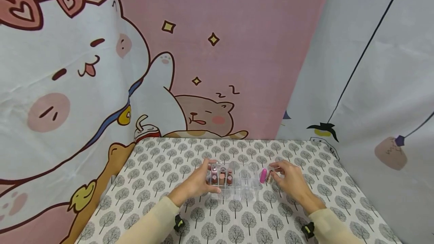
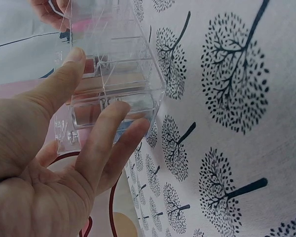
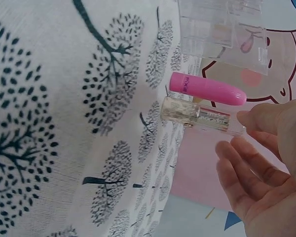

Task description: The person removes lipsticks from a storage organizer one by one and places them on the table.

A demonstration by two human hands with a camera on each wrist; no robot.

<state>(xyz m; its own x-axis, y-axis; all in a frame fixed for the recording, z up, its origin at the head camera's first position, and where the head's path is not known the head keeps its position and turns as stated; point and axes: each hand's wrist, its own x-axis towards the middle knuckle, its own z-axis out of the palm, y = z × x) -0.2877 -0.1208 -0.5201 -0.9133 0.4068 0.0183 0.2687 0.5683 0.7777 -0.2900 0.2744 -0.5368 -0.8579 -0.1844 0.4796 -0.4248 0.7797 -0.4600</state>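
Observation:
My left hand (image 1: 197,180) grips the left end of a clear plastic organizer (image 1: 250,185), thumb along the near side and fingers round the end. Several reddish-brown and pink lip tubes (image 1: 222,179) stand in its left compartments, and the right ones look bare. Just right of the organizer, a bright pink tube (image 3: 207,89) marked with small lettering stands upright on the cloth. Beside it is a slim clear lip gloss tube (image 3: 180,111) with pale gold contents. The fingertips of my right hand (image 3: 266,168) pinch its top end, the other fingers spread loosely.
A white cloth with grey tree prints (image 1: 222,217) covers the table. Behind it hangs a pink backdrop (image 1: 254,48) with cartoon cats, and a pale curtain (image 1: 379,67) stands to the right. Dark bands sit near both wrists.

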